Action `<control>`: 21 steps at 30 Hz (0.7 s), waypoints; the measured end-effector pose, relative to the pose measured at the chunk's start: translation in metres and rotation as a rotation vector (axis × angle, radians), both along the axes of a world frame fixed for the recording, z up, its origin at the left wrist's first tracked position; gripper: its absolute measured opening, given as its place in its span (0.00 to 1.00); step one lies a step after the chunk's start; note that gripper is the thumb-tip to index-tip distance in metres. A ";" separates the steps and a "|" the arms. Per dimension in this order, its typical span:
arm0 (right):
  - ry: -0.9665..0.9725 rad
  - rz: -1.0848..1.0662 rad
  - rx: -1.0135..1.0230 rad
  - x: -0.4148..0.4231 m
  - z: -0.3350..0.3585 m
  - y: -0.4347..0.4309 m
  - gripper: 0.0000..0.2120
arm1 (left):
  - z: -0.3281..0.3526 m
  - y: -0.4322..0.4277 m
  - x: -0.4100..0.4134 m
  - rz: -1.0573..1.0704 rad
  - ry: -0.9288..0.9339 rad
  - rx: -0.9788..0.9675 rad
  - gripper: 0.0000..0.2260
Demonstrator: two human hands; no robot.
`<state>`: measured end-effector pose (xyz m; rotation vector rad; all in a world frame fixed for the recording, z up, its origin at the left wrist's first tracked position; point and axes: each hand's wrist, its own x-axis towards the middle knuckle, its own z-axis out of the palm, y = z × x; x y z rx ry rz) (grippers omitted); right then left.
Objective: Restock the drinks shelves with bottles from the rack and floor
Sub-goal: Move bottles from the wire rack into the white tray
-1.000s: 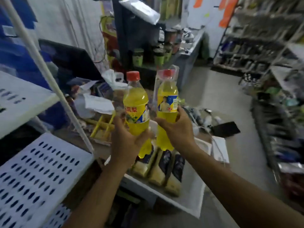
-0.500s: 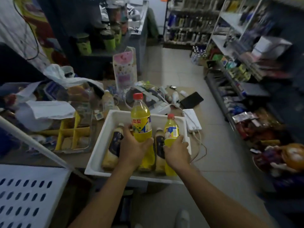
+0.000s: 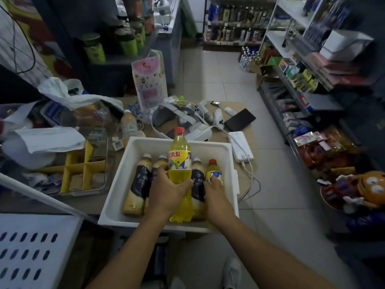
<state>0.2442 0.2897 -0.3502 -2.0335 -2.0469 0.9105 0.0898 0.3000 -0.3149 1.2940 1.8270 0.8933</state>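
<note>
Watching the head feed remotely here. Left hand (image 3: 166, 190) is clamped round the lower middle of the big yellow bottle (image 3: 180, 174), thumb on one side and fingers wrapped on the other. The bottle stands near upright with its red cap pointing to 12 o'clock. I can't tell if its base touches anything.

Right hand (image 3: 216, 197) is curled over the small yellow bottle (image 3: 214, 174), which lies at the 3 o'clock side of the white tray (image 3: 208, 144), cap toward 12. Only its cap and label top poke out past the fingers.

Three dark-label bottles (image 3: 137, 184) lie in the tray too, side by side, and the big bottle hangs in front of the middle ones, so they're partly blocked.

Around the tray: a power bank (image 3: 240, 147) with its cable at 2 o'clock, a black phone (image 3: 239, 119) further out that way, a white headset (image 3: 195, 126) at 12, and a pink bag (image 3: 150, 80) standing beyond it. A perforated shelf (image 3: 31, 251) sits at 8 o'clock, and store shelves (image 3: 291, 38) run along the 2 o'clock side of the aisle.
</note>
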 end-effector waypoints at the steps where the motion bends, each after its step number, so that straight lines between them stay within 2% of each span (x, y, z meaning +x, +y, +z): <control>1: 0.030 -0.006 0.011 0.002 -0.002 0.000 0.30 | -0.001 0.001 0.001 -0.006 0.012 -0.019 0.26; 5: 0.230 -0.154 0.050 0.004 0.006 0.004 0.23 | -0.007 0.002 0.012 -0.029 0.042 -0.076 0.30; 8: 0.428 -0.339 0.161 0.011 0.027 0.011 0.18 | -0.010 0.002 0.028 -0.064 0.067 -0.109 0.33; 11: 0.556 -0.457 0.293 0.023 0.049 0.023 0.16 | -0.013 0.001 0.047 -0.124 0.075 -0.162 0.31; 15: 0.599 -0.528 0.404 0.040 0.068 0.037 0.14 | -0.020 0.000 0.077 -0.194 0.109 -0.162 0.24; 21: 0.551 -0.560 0.370 0.058 0.058 0.036 0.14 | -0.026 0.003 0.100 -0.185 0.022 -0.151 0.20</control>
